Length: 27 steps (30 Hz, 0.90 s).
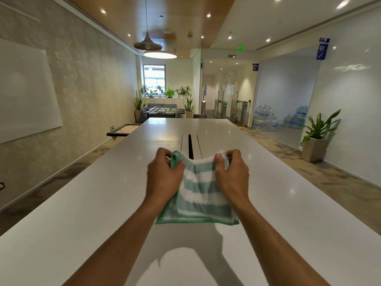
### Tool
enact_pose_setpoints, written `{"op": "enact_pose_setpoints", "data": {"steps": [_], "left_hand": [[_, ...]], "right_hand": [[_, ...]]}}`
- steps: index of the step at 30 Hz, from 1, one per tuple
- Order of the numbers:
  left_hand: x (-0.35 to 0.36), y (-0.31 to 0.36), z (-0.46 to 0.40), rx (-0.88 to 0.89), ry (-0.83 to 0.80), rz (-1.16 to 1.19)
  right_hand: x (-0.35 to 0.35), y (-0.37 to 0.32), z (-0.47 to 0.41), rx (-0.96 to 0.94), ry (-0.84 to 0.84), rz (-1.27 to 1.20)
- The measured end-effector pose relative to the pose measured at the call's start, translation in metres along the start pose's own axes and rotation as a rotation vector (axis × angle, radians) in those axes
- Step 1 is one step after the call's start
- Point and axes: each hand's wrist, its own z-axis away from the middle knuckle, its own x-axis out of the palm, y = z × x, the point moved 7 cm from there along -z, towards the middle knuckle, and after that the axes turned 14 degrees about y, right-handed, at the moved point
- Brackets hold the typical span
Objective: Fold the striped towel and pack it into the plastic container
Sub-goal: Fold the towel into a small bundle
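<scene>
A person's left hand [165, 174] and right hand [232, 175] hold a green-and-white striped cotton towel [199, 195] above the long white bench [82, 203], fingers clenched on its top corners; matching the hanging edges should keep the fold square; no plastic container is visible

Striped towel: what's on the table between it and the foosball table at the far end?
Head view: only bare table with its cable slot between the striped towel and foosball table.

A long white surface [206, 129] runs far toward a foosball table [161, 112], window [154, 80] and plants; whiteboard [26, 89] left, water bottles [266, 118] right.
</scene>
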Motion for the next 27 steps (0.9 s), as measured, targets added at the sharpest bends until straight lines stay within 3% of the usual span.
{"op": "enact_pose_setpoints", "data": {"steps": [7,11,18,20,24,27], "left_hand": [[0.03,0.025,0.023,-0.023,-0.087,0.094],[0.036,0.023,0.027,0.026,-0.156,0.144],[0.05,0.019,0.04,-0.028,-0.443,0.253],[0.046,0.017,0.035,0.023,-0.414,0.265],[0.036,0.004,0.016,0.243,-0.195,0.105],[0.033,-0.029,0.003,0.093,-0.071,0.077]], "right_hand": [[0.02,-0.02,0.027,0.106,-0.125,-0.245],[0.028,-0.011,0.034,0.202,-0.283,-0.382],[0.031,0.009,0.045,0.278,-0.388,-0.506],[0.032,0.014,0.046,0.275,-0.393,-0.528],[0.033,0.025,0.037,0.285,-0.351,-0.521],[0.033,0.04,0.029,0.445,-0.326,-0.586]]}}
